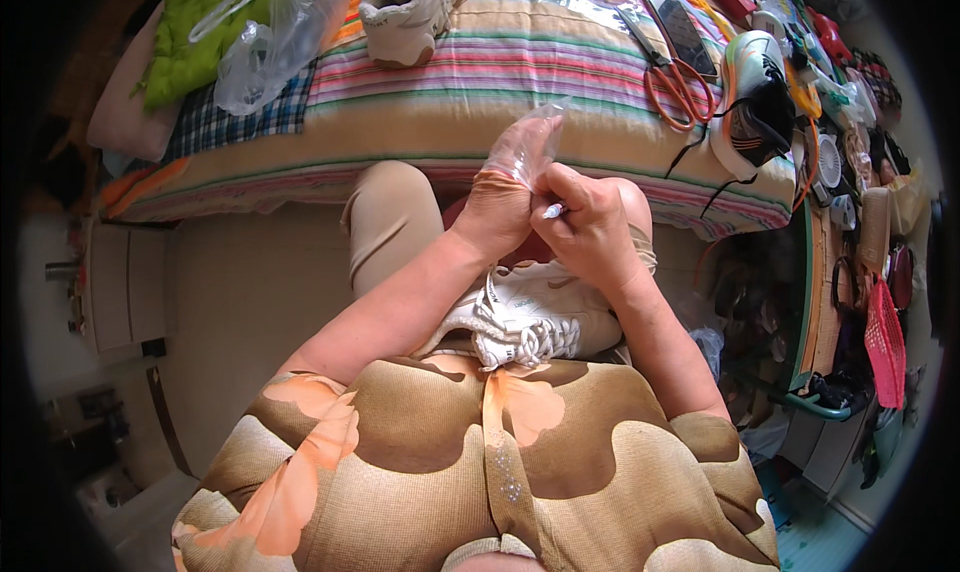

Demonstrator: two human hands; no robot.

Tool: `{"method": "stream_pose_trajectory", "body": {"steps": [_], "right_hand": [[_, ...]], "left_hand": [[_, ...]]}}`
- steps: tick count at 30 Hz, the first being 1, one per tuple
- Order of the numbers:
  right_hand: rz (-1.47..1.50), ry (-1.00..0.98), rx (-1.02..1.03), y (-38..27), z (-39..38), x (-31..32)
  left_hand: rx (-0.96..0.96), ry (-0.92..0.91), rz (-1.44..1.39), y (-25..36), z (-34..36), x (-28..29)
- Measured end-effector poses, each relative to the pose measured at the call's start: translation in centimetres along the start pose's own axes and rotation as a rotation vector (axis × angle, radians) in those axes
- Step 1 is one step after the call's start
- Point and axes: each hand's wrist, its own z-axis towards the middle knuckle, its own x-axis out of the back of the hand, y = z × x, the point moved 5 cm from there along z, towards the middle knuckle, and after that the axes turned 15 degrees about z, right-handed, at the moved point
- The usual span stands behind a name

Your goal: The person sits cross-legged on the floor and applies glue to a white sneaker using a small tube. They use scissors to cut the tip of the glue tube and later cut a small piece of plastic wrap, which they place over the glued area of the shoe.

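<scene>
My left hand (490,204) is raised over my lap, its fingers stretched out and covered by thin clear plastic (532,150) that juts past the fingertips. My right hand (592,222) is closed beside it, against the edge of the plastic near the left palm. A small white tube (553,211) with a narrow tip pokes out of the right fist; the rest of it is hidden. Below both hands a white lace-up sneaker (535,312) lies across my lap, its laces toward me.
Ahead is a bed with a striped cover (470,102). On it are another sneaker (405,17), red-handled scissors (682,92), a phone (682,34), a dark-and-white shoe (755,102) and a clear bag (255,57) by a green cushion (185,52). A crowded shelf (825,292) stands right.
</scene>
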Motion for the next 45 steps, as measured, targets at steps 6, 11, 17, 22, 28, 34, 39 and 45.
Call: {"method": "stream_pose_trajectory", "body": {"steps": [6, 11, 17, 22, 28, 34, 39, 45], "right_hand": [[-0.006, -0.081, -0.104, 0.0, -0.2, -0.5], [-0.083, -0.066, -0.045, -0.4, -0.3, -0.6], [0.012, 0.048, -0.048, -1.0, -0.4, -1.0], [-0.013, 0.19, -0.103, -0.5, -1.1, -0.2], [-0.112, 0.149, -0.014, -0.1, -0.4, -0.9], [-0.19, 0.109, -0.005, 0.3, -0.4, -1.2], [-0.068, 0.001, -0.023, 0.1, -0.2, -1.2], [0.009, -0.051, -0.046, 0.1, -0.2, -1.8]], "left_hand": [[0.259, 0.012, -0.518, -2.5, -0.5, -1.0], [0.312, -0.056, -0.632, -2.8, -0.7, -1.5], [0.171, -0.116, -0.739, -1.0, -0.4, -0.6], [0.28, -0.017, -1.069, -1.2, 1.2, 0.3], [0.378, 0.015, -1.305, -0.9, 1.2, 0.6], [0.265, -0.03, -1.077, -0.2, 0.6, 0.5], [0.429, -0.012, -1.236, 0.2, 1.2, 0.8], [0.456, -0.045, -1.211, -0.5, 1.5, 1.4]]}}
